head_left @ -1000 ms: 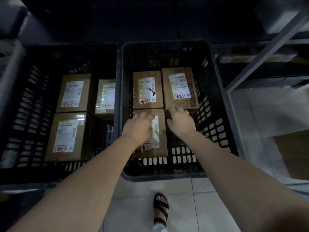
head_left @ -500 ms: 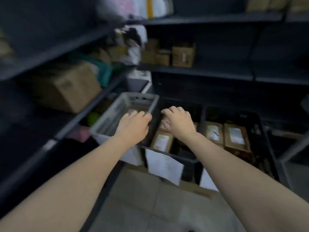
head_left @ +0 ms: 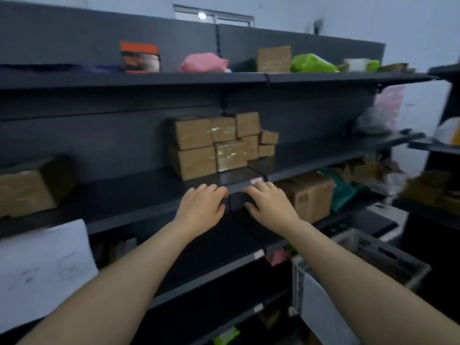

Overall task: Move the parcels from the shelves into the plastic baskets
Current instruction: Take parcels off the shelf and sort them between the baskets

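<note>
The left hand and right hand hover side by side at the front edge of the shelf. Their fingers are loosely bent, close together, and hold nothing. The stack of brown parcels stands just beyond them, further back. The sound move is to reach past the edge, grip one front box by both sides and lift it clear before turning to the grey basket, low and right of the fingers.

Nothing can be read (the white sheet at left bears only faint, blurred marks).
</note>
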